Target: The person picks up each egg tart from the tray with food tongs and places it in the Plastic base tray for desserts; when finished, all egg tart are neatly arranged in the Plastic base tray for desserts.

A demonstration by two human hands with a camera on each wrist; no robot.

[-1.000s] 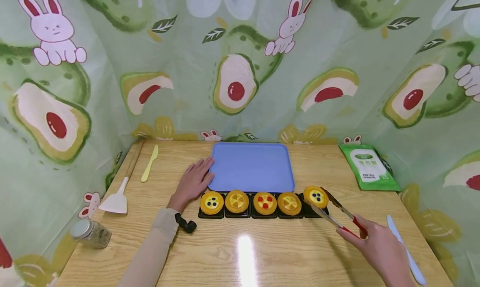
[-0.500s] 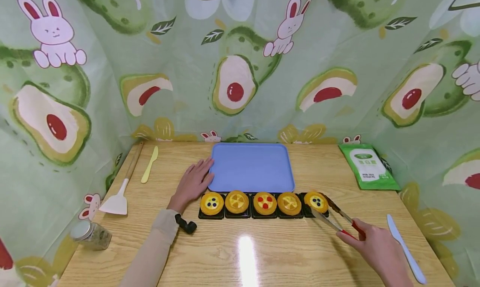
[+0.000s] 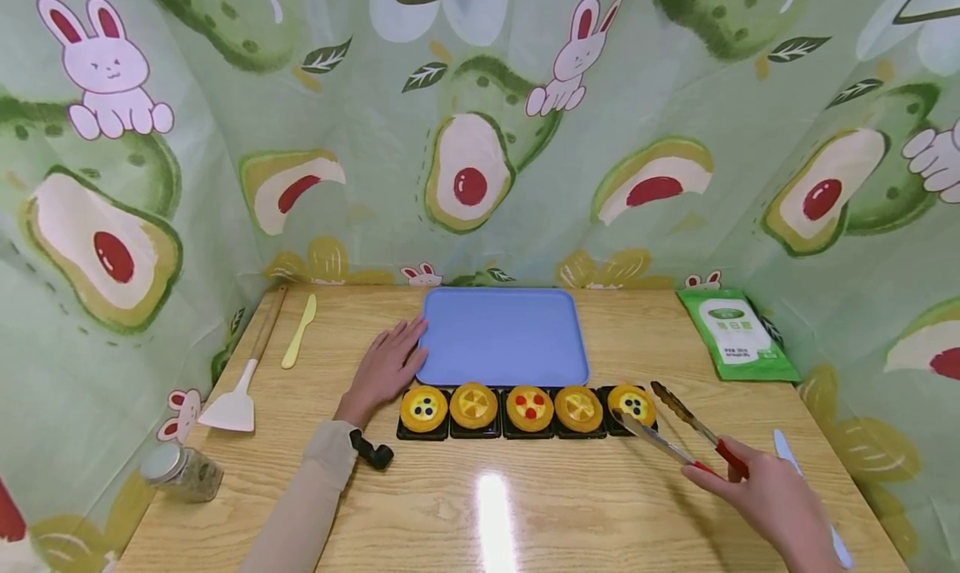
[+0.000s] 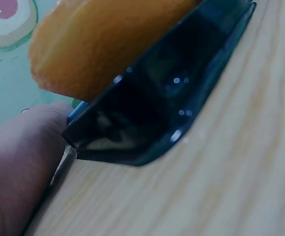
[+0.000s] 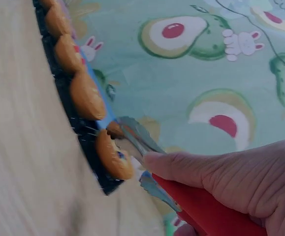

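My right hand (image 3: 776, 494) grips metal tongs (image 3: 666, 445) by their red handles, with the tong arms spread apart. A round egg tart with blue dots (image 3: 632, 402) sits in the rightmost black holder (image 3: 612, 426). One tong tip overlaps the tart's left edge in the head view, while the other stands apart at its right. Part of a thumb covers the tongs' metal in the right wrist view. My left hand (image 3: 385, 365) rests with extended fingers at the left edge of a blue tray (image 3: 502, 336), close to the leftmost tart (image 3: 423, 409).
Several tarts sit in a row of black holders before the tray, one with red dots (image 3: 530, 409). A white spatula (image 3: 232, 406), yellow knife (image 3: 300, 331) and lidded jar (image 3: 183, 471) are at left. A green-white packet (image 3: 737, 336) and blue knife (image 3: 842, 548) lie at right.
The blue-dotted tart, earlier held in the tongs above the rightmost holder, has come down into it. The tongs have spread and released it, shifting slightly right. The left hand stays put.
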